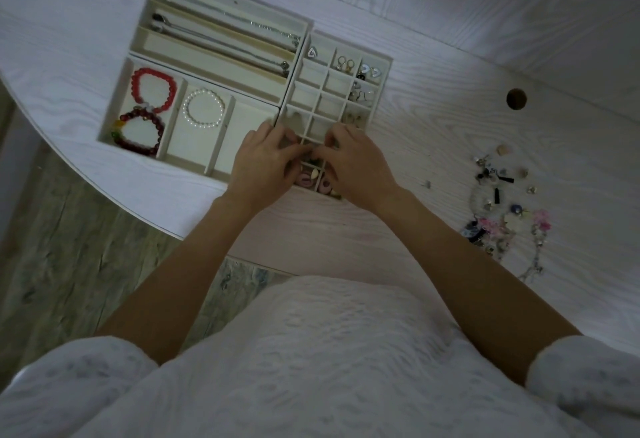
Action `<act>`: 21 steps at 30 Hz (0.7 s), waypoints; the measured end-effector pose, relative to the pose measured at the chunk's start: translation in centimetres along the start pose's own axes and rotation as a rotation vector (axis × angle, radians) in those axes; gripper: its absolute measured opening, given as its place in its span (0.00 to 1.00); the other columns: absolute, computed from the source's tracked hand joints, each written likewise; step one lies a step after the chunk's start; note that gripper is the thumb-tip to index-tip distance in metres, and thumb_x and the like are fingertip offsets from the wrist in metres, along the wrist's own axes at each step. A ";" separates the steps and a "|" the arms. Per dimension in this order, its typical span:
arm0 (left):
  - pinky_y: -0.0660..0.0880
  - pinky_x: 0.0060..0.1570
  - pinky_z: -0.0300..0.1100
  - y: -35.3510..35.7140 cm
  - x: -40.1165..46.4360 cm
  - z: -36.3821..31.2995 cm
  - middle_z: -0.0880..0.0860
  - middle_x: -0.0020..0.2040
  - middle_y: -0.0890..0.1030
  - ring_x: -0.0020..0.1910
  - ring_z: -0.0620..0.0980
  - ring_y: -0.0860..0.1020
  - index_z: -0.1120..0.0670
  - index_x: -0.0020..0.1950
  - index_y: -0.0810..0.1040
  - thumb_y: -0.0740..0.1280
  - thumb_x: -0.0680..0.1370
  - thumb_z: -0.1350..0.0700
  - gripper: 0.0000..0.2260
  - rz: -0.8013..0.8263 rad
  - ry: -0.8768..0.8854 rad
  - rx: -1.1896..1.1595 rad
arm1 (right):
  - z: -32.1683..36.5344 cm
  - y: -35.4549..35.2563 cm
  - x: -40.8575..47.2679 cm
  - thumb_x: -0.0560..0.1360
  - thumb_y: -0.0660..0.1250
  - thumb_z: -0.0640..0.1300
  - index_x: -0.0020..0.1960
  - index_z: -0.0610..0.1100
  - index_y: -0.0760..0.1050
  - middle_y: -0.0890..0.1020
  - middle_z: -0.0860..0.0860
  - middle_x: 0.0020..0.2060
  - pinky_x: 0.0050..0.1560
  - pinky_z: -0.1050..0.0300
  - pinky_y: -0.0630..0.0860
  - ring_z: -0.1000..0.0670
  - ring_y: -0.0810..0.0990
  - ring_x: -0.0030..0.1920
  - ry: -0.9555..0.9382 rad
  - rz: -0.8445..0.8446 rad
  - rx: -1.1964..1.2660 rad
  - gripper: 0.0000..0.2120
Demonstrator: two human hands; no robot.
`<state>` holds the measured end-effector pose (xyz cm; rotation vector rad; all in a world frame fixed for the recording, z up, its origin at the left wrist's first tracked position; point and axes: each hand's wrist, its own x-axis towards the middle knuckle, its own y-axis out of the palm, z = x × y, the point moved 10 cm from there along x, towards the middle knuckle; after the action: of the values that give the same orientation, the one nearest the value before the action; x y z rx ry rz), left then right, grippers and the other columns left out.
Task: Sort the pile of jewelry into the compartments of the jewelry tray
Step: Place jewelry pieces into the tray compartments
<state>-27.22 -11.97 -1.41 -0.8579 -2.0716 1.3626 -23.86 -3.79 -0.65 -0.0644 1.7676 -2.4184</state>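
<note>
**Both hands meet over the near end of the grid tray**

On the white wood-grain table (450, 98) stand three cream, fabric-lined jewelry trays, set close together. The far tray with long slots (157, 18) holds silver chain necklaces (242, 20) stretched along its channels. The near-left tray with three wide compartments (107, 115) has a bright red bead bracelet (154, 91) and a dark red bead bracelet with a few green and yellow beads (140, 133) in its left compartment, touching each other, and a white pearl bracelet (204, 107) alone in the middle one. The tray divided into small square cells (388, 67) stands to the right of these; its far cells hold small earrings, among them a gold-toned pair (345, 63) and silver heart-shaped pieces (369, 71).

The left hand (266, 160) and the right hand (356, 164) come together above the near cells of the grid tray, fingers curled inward and fingertips nearly touching each other. They seem to pinch something small between them, but the piece is hidden by the fingers and blurred, so what each hand holds cannot be told. Just beneath the hands, pink rounded pieces (313, 179) lie in the nearest cells.

The unsorted pile of jewelry (502, 209) lies on the table well to the right of the trays: small studs, pink and blue beaded pieces and a pale chain, spread loosely. A round hole (516, 98) shows in the tabletop beyond it. The person wears a white textured garment (329, 351).
</note>
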 end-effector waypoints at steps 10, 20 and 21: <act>0.67 0.43 0.44 -0.5 -0.6 -0.6 0.53 0.47 0.80 0.46 0.54 0.74 0.55 0.54 0.79 0.65 0.75 0.52 0.12 -0.100 -0.097 -0.006 | -0.8 -1.3 -1.2 0.71 0.63 0.38 0.45 0.40 0.79 0.77 0.44 0.42 0.42 0.51 0.70 0.42 0.74 0.45 0.060 -0.072 0.035 0.07; 0.71 0.41 0.46 1.9 -2.0 -5.2 0.53 0.43 0.82 0.44 0.58 0.78 0.55 0.50 0.81 0.74 0.68 0.54 0.12 0.001 -0.199 0.008 | -14.6 -3.8 -16.5 0.74 0.64 0.42 0.51 0.42 0.79 0.81 0.45 0.43 0.53 0.47 0.69 0.40 0.77 0.48 0.670 -0.201 0.095 0.08; 0.70 0.41 0.46 1.8 -2.2 -5.5 0.53 0.42 0.82 0.43 0.58 0.78 0.54 0.49 0.81 0.74 0.68 0.56 0.11 -0.005 -0.214 0.008 | -15.4 -3.3 -17.5 0.75 0.66 0.42 0.52 0.42 0.78 0.81 0.44 0.44 0.53 0.47 0.69 0.40 0.76 0.48 0.718 -0.197 0.142 0.08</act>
<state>-21.47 -9.71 -1.26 -0.7306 -2.2229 1.5166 -8.69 14.24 -1.29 0.7709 1.8816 -2.9390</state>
